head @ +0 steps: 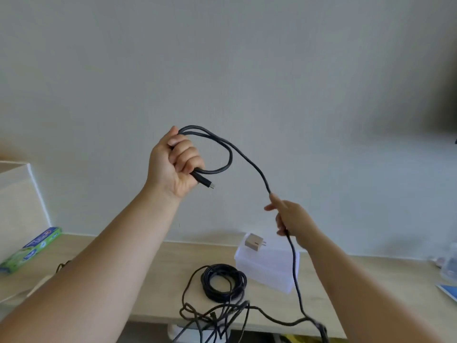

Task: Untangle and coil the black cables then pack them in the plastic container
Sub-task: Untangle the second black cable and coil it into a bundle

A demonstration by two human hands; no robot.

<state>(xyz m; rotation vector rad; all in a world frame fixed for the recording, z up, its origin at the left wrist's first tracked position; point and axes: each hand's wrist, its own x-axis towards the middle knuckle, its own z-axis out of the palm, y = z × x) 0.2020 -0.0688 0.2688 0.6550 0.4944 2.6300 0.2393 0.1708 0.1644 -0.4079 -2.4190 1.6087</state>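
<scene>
My left hand (pixel 176 164) grips a loop of the thin black cable (pixel 249 159), and my right hand (pixel 291 219) holds its run lower down. The lettering on the green cardboard box (pixel 32 248) is too blurred to read.

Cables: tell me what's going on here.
A person is coiling a black cable in mid-air. The left hand grips a small loop with the plug end sticking out; the right hand holds the cable lower down. The rest trails to a tangle at the desk edge. A finished coil lies beside the container.
</scene>
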